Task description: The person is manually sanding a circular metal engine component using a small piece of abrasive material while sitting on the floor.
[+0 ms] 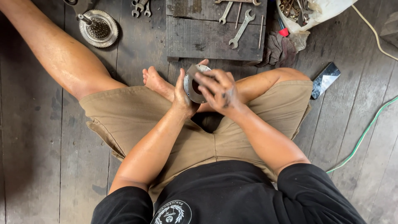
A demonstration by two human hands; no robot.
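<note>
Round metal plate (194,84), dull grey with a dark central opening, held on edge above the person's lap, between the crossed shin and the wooden board (207,39). The left hand (182,93) cups the plate from behind, fingers curled close round its rim, thumb up at the top edge. The right hand (219,89), smeared with dark grease, lies over the plate's face, fingers bent and spread against it; whether it grips anything small beneath cannot be told. The plate is off any machine and in hand, so the work on it appears to be under way rather than finished. A second round part, a toothed hub (98,28) with a short shaft, stands apart on the floor. On the board lie open-ended spanners (241,28). The white bag (319,14) at upper right holds loose metal tools and fittings, its mouth open. A phone (326,79) lies beside the right knee.
</note>
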